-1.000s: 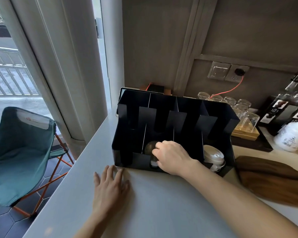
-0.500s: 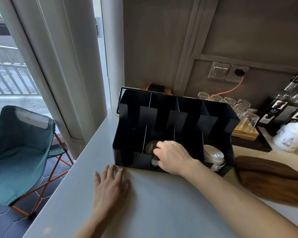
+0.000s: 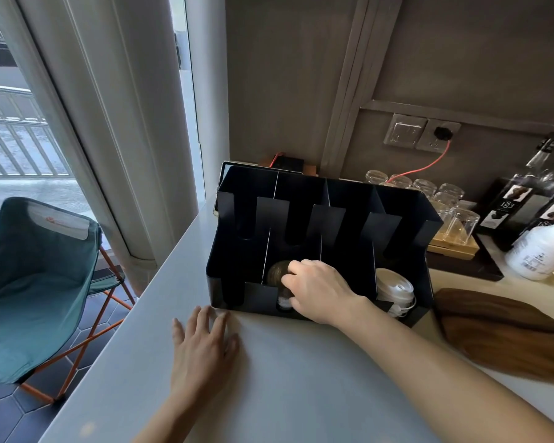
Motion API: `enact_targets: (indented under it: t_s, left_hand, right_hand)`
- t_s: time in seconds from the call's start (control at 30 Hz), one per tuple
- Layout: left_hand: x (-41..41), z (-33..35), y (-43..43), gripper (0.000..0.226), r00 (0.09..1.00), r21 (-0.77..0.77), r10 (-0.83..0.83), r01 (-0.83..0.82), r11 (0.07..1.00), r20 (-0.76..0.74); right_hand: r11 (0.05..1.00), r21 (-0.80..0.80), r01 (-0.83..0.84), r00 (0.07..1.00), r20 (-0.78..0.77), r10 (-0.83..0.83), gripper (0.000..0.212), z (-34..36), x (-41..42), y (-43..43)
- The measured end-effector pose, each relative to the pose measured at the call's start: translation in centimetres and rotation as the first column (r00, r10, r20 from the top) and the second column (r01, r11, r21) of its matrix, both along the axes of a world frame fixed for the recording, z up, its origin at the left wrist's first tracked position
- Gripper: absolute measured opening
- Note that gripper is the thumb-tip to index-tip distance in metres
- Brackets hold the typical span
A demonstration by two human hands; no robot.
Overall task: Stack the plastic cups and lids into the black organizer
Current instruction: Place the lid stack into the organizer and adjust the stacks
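Observation:
The black organizer (image 3: 234, 219) stands on the white counter against the wall, split by upright dividers into several slots. My right hand (image 3: 320, 290) reaches into the second slot from the left and grips a stack of clear plastic cups (image 3: 277, 273) lying there on its side. A stack of white lids (image 3: 395, 290) sits in the rightmost front slot. My left hand (image 3: 203, 350) lies flat on the counter just in front of the organizer's left corner, fingers spread, holding nothing.
A wooden board (image 3: 506, 334) lies on the counter to the right. Behind it are upturned glasses (image 3: 454, 215) on a tray, dark bottles (image 3: 518, 199) and a white bottle (image 3: 541, 251). A teal folding chair (image 3: 36, 282) stands left of the counter edge.
My right hand has shifted very slightly inside the slot, still on the cup stack. The left hand has stayed flat on the counter.

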State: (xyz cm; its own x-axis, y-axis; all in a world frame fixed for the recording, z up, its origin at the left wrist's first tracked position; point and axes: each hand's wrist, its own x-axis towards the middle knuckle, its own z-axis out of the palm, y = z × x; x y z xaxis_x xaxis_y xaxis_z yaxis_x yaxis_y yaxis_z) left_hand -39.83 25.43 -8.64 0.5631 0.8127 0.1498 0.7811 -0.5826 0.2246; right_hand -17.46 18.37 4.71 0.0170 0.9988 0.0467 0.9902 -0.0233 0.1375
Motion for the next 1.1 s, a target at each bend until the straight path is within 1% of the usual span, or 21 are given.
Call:
enact_targets:
  t_s: [0.17,0.27,0.43,0.57,0.77,0.97,1.1]
  left_hand:
    - [-0.03,0.13,-0.07,0.056,1.0,-0.001,0.001,-0.001,1.0,-0.002]
    - [-0.08,0.07,-0.01,0.055,1.0,-0.011,0.001,-0.001,1.0,0.0]
    - [-0.04,0.15,-0.02,0.056,1.0,-0.014,-0.001,0.0,1.0,-0.009]
    - [-0.03,0.21,-0.02,0.056,1.0,-0.016,0.002,-0.002,1.0,-0.006]
    - [-0.02,0.35,-0.06,0.056,1.0,-0.021,0.004,-0.004,1.0,-0.004]
    - [-0.04,0.5,-0.14,0.057,1.0,-0.03,0.003,-0.003,1.0,-0.012]
    - [-0.01,0.68,-0.16,0.058,1.0,-0.04,0.007,-0.007,0.999,-0.02]
  right_hand:
    - [1.0,0.002,0.008,0.999,0.052,-0.008,0.018,-0.36,-0.37,0.52]
    - [1.0,0.003,0.015,0.998,0.062,-0.015,0.015,-0.53,-0.4,0.81]
    - [0.999,-0.013,0.033,0.998,0.058,-0.032,0.012,-0.63,-0.38,1.02]
    - [0.999,-0.011,0.034,0.998,0.056,-0.033,0.014,-0.83,-0.36,1.09]
    - [0.999,0.037,0.025,0.999,0.039,-0.027,0.015,-0.71,-0.27,0.95]
    - [0.998,-0.013,0.062,0.997,0.04,-0.061,0.015,-0.72,-0.33,0.91]
    - [0.998,0.007,0.058,0.998,0.008,-0.058,0.015,-0.88,-0.13,0.87]
